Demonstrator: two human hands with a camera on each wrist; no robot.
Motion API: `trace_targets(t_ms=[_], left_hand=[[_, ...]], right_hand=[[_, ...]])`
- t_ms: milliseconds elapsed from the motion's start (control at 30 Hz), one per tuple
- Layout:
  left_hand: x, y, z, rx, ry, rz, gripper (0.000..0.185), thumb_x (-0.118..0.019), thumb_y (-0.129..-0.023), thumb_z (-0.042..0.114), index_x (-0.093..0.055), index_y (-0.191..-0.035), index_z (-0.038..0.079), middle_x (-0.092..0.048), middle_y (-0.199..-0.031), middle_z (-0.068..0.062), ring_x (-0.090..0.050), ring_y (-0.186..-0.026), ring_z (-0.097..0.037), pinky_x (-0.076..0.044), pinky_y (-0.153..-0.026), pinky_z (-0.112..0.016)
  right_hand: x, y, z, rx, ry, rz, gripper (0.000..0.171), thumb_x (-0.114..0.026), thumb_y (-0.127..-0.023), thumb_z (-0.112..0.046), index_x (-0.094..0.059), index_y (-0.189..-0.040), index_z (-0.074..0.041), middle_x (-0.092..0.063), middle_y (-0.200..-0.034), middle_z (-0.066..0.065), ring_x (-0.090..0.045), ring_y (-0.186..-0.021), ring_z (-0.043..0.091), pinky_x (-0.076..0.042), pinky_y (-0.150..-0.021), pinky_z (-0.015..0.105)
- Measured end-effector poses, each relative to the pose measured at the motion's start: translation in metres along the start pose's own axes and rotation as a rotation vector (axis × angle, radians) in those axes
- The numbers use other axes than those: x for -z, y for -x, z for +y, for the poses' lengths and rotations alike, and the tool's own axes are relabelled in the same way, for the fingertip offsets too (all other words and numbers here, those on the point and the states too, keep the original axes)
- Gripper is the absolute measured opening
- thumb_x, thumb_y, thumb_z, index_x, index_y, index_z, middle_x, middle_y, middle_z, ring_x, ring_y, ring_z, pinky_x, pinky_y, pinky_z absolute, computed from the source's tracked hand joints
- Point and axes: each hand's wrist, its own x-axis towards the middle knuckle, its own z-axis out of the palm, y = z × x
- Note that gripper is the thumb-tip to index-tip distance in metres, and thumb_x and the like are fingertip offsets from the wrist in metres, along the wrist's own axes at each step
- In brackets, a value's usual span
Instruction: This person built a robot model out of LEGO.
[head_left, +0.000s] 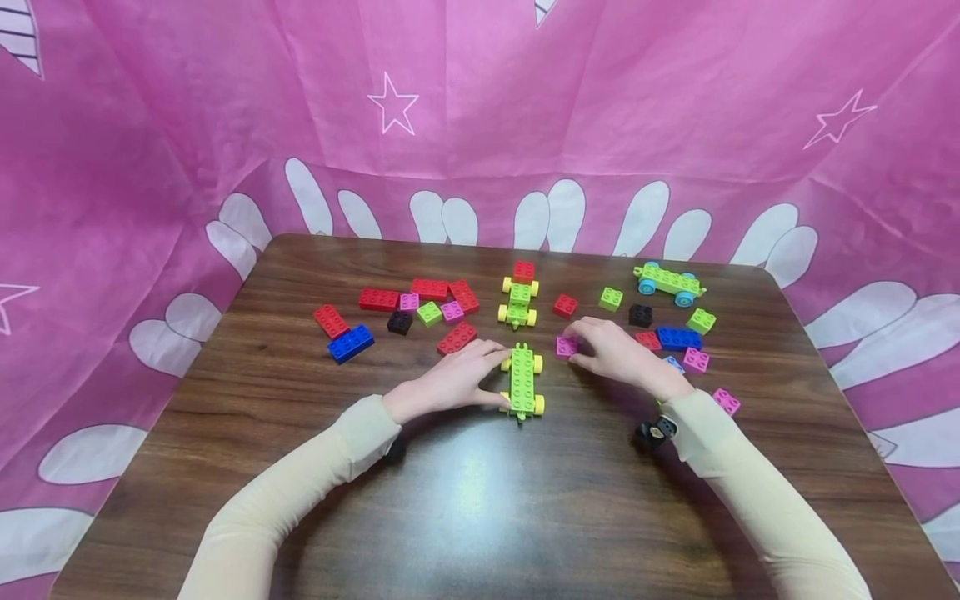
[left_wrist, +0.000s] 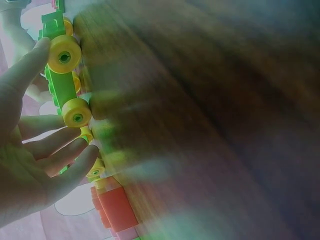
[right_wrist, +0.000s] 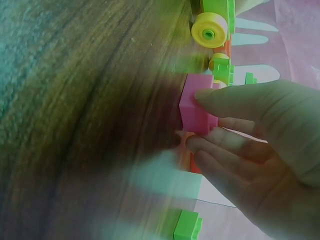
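A lime-green toy car base [head_left: 522, 382] with yellow wheels stands lengthwise at the middle of the table. My left hand [head_left: 459, 377] is at its left side, thumb by the rear wheel and index finger by the front one. In the left wrist view, the other fingers [left_wrist: 67, 172] are spread and fairly straight. Just right of the car base, my right hand [head_left: 615, 357] pinches a small pink building brick [right_wrist: 197, 102] between thumb and fingers, close to the tabletop. Ahead of the car base stands another green car base [head_left: 518, 307] with yellow wheels, bearing green bricks and a red brick [head_left: 523, 271].
Red, pink, green and black bricks and a blue brick [head_left: 351, 343] lie to the left. On the right are a green car base [head_left: 670, 282] with blue wheels, another blue brick [head_left: 679, 337], a black brick [head_left: 641, 315] and several smaller bricks. A pink curtain hangs behind the table.
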Motion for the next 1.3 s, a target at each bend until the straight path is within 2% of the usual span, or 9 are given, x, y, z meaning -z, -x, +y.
trace_targets(t_ms=[767,1300], left_hand=[[0.003,0.000,0.001,0.009,0.010,-0.007,0.081,-0.077,-0.082,0.046,-0.050,-0.142,0.000,-0.055,-0.141,-0.014,-0.051,-0.131,-0.027,-0.044,-0.112,-0.041],[0.002,0.000,0.000,0.017,0.003,-0.016,0.081,-0.076,-0.083,0.048,-0.049,-0.143,0.001,-0.054,-0.142,-0.013,-0.052,-0.132,-0.026,-0.044,-0.112,-0.040]], right_hand=[[0.005,0.012,-0.014,0.036,-0.036,0.049,0.035,-0.078,-0.085,-0.016,-0.068,-0.117,-0.007,-0.072,-0.114,0.011,-0.068,-0.108,0.027,-0.057,-0.094,0.046],[0.005,0.016,-0.022,0.111,-0.064,0.128,0.032,-0.076,-0.087,-0.016,-0.068,-0.116,-0.006,-0.071,-0.113,0.010,-0.068,-0.107,0.025,-0.057,-0.093,0.045]])
